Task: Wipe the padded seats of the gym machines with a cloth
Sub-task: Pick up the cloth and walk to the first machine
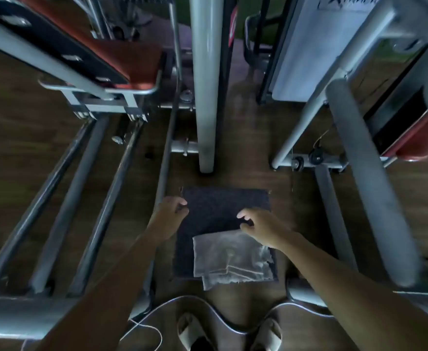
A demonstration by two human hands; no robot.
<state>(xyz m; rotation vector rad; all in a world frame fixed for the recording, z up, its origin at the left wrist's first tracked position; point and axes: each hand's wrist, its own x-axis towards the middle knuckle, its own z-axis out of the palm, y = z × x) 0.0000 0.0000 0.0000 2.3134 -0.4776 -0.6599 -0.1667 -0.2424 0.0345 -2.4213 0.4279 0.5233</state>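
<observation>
**Head view: grey cloth on the dark mat, both hands loose over it**

Nearest of all, the person's two pale slippers (190,333) stand on the wooden floor (253,138), with a thin white cord (144,328) looping just to their left. Just beyond the feet lies a dark square mat (220,206). The cloth (230,259), grey and roughly folded, sits on the mat's near right part, and its frayed near edge hangs over onto the floor.

Both bare arms reach forward over the mat. The right hand (261,225) is at the cloth's far edge, its fingers loosely bent with nothing held between them. Its wrist covers the cloth's far right corner, and whether it touches the fabric I cannot tell. The left hand (168,214) is at the mat's left edge near the far corner, fingers likewise loosely curled and holding nothing.

Past the mat a thick grey post (204,84) rises from the floor. Far left, a red padded seat (121,54) sits tilted on a grey steel frame, well apart from the cloth. Far right, part of another red pad (420,140) shows behind a slanting grey tube.
</observation>
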